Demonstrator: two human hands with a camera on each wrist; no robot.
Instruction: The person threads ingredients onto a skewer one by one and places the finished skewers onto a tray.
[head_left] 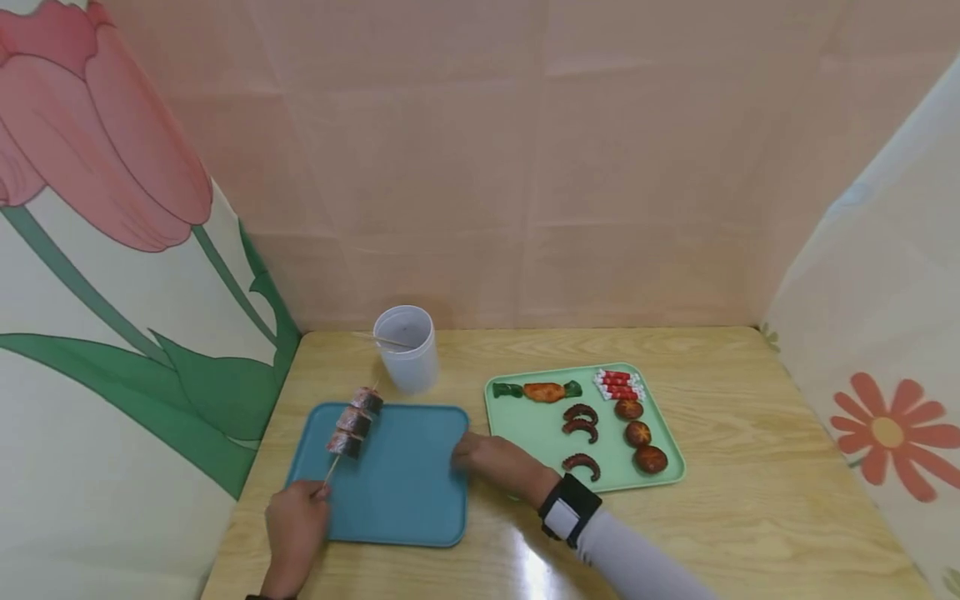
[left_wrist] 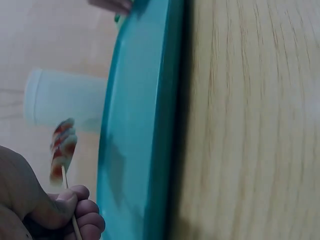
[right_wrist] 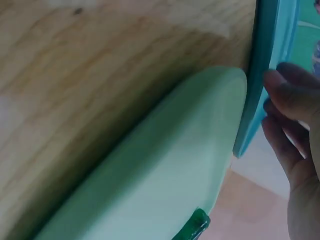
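Note:
My left hand (head_left: 297, 518) grips the thin wooden stick of a skewer (head_left: 354, 422) by its lower end. Several reddish, white and dark pieces are threaded along it, and it slants over the left part of the blue tray (head_left: 408, 467). In the left wrist view the thumb and curled fingers (left_wrist: 87, 220) pinch the stick. At the blue tray's right edge is my right hand (head_left: 498, 462), its fingers loosely bent. In the right wrist view the fingers (right_wrist: 282, 142) hover around the tray rim; no held thing shows, and contact with the rim is unclear.
A green tray (head_left: 517, 433) at the right holds toy foods: brown mushrooms (head_left: 637, 433), curled tentacle-like pieces (head_left: 581, 429), red-and-white sticks (head_left: 618, 385) and an orange piece with green ends (head_left: 543, 392). Behind the blue tray stands a white cup (head_left: 411, 362) with a stick (head_left: 390, 341) in it.

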